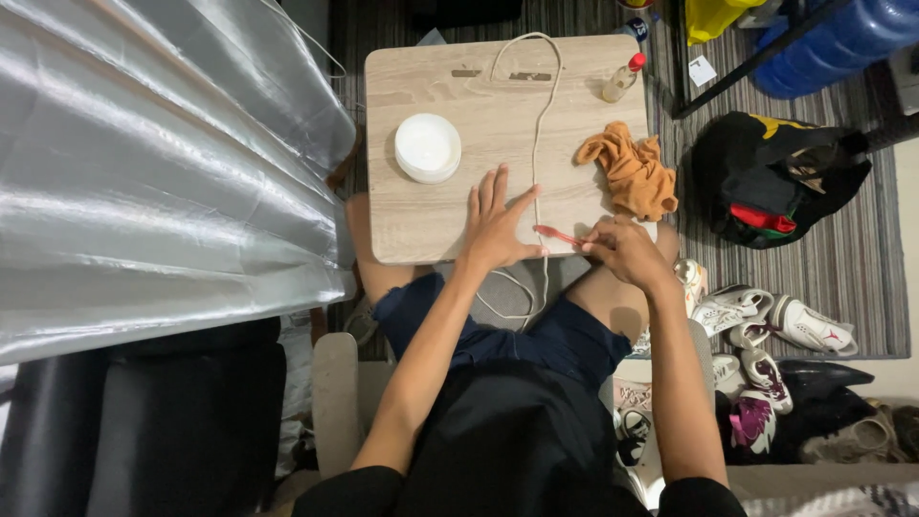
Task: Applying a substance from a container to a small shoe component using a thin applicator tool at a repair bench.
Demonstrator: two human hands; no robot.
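Both arms are bare and stretched forward from the shoulders, elbows a bit bent, forearms angling in toward each other so the hands end up pretty close together. Left hand (496,226) is flat, palm down, fingers spread and pointing away from the body with the thumb swung out to the right. Right hand (620,247) is curled up loosely, knuckles on top, fingertips pinched together and aimed left toward the other hand's thumb, wrist bent slightly inward.
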